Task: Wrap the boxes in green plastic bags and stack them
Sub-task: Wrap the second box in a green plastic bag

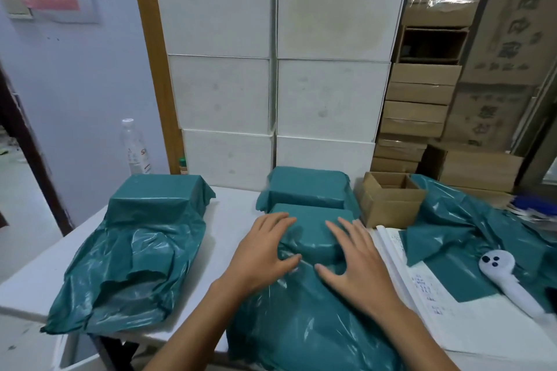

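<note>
A box inside a green plastic bag lies at the middle of the white table, its loose bag end trailing toward me. My left hand and my right hand press flat on it with fingers spread, one on each side. Directly behind it sits a fully wrapped green box. On the left stands another bagged box, its open bag end spilling to the table's front edge. Loose green bags lie on the right.
An open cardboard box stands right of the wrapped boxes. White boxes are stacked against the back, brown cartons beside them. A clear bottle stands back left. A white handheld scanner and printed papers lie at the right.
</note>
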